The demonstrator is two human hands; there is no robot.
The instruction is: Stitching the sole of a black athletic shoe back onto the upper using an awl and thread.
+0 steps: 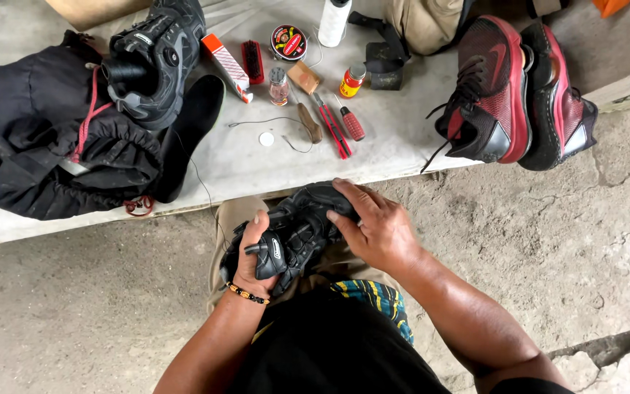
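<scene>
A black shoe [297,230] rests on my lap, gripped from both sides. My left hand [251,257], with a beaded bracelet at the wrist, holds its near end by the tongue. My right hand [373,226] is clamped over the shoe's far end, fingers curled across the top. A thin dark thread [202,182] runs from the shoe up onto the concrete ledge [257,164].
On the ledge lie a second black shoe [156,58], a black insole [187,128], a black bag [45,131], a round polish tin [289,41], a brush [253,61], small bottles, an awl and screwdrivers [333,128]. A red-and-black pair of shoes [512,91] sits at right.
</scene>
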